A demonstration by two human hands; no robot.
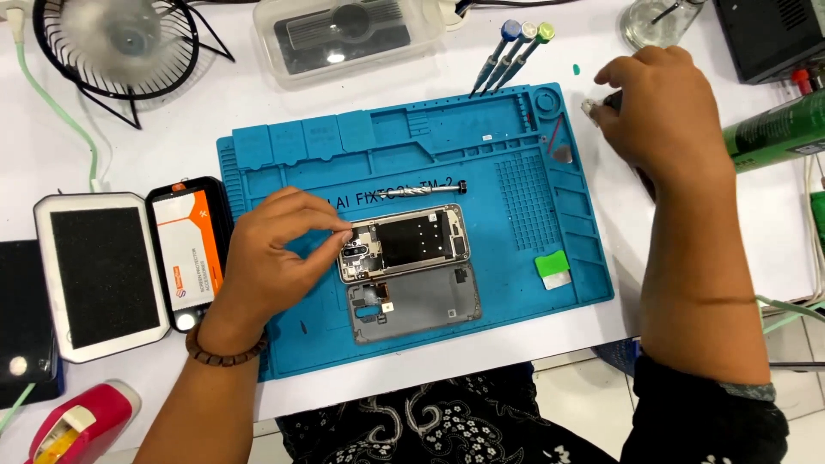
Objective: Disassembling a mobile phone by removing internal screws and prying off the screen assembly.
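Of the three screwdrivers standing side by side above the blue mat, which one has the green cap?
The rightmost screwdriver has the green cap. The middle one has a pale cap and the leftmost one a blue cap. All three lie past the blue mat's top edge.

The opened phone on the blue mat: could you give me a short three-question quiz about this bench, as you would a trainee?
1. True or false: the left hand touches the opened phone.
2. What lies just below that phone on the blue mat? A) grey back cover B) fan C) tape dispenser
3. How many screwdrivers stand at the mat's top edge?

Key: 1 true. 2 A, the grey back cover. 3 three. The right hand is off the mat, by a small white thing.
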